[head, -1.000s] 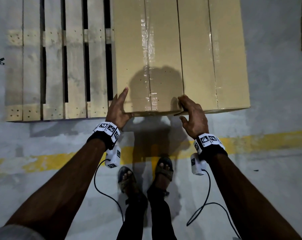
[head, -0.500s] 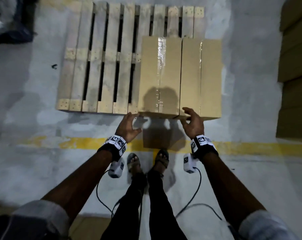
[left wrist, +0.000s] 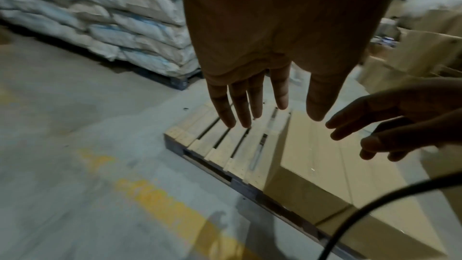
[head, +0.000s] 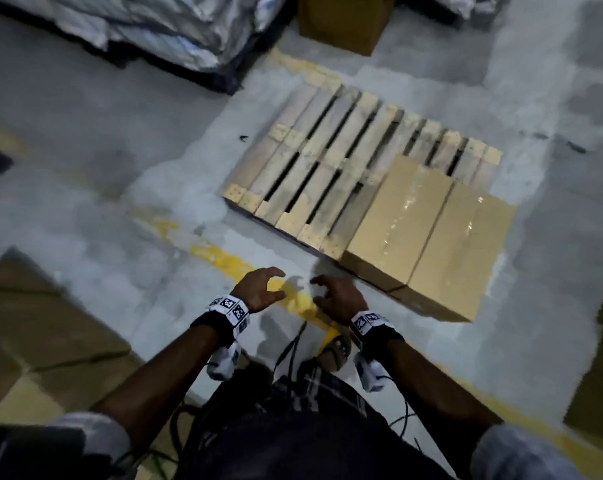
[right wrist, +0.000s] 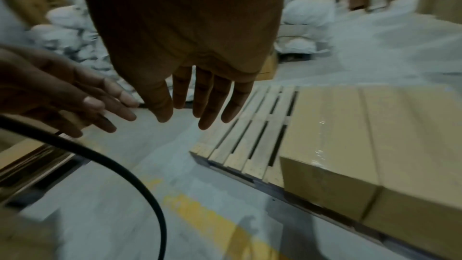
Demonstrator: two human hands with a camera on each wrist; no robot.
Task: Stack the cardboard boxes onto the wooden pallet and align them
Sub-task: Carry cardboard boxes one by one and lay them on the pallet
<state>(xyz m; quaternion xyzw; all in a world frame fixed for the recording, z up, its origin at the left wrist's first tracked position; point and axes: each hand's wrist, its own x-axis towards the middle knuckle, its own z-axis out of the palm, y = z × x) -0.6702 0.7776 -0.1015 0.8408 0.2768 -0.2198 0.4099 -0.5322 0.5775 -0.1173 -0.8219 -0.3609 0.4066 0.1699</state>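
I have taken my left hand (head: 260, 289) and right hand (head: 341, 299) off the cardboard boxes (head: 428, 233), fingers now spread and empty, so this pair sits placed on the wooden pallet (head: 313, 161), I think.

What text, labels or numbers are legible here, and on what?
None readable.
Wrist bands on the left hand and right hand: black-and-white square marker patterns, no letters or digits.
Cardboard boxes on the wooden pallet: plain, clear tape only, no print visible.
Stacked sacks: bluish marks, too blurred to read.
Yellow floor line: paint only.
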